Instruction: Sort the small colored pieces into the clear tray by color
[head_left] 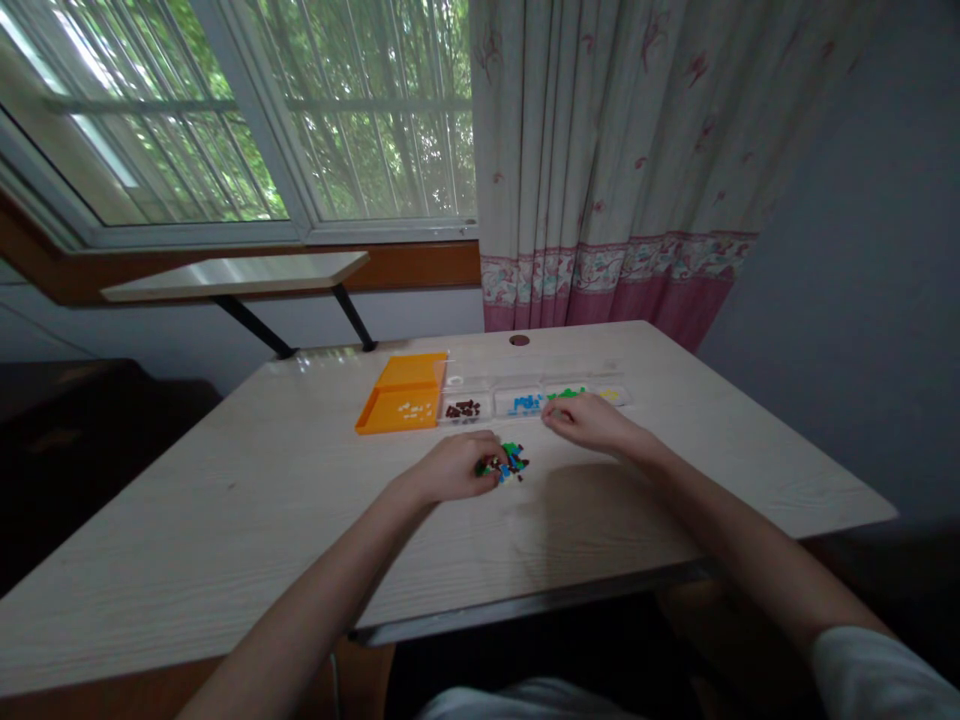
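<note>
My left hand (459, 467) rests at the left side of a small pile of mixed coloured pieces (513, 462) on the table. Its fingers are curved, with thumb and forefinger apart around the pile's edge. The pile has green, blue, dark brown and pale bits, too small to name by kind. My right hand (591, 422) is at the front edge of a clear plastic compartment box, by the blue pieces (526, 403) and green pieces (568, 393). Its fingertips are pinched together; whatever is between them is too small to make out.
An orange open case (411, 371) with white pieces (415, 410) adjoins the clear box. Dark brown pieces (463, 409) and yellow pieces (610, 395) lie in other compartments. Behind are a cable hole (519, 341), a raised shelf (247, 275) and a curtain (600, 180).
</note>
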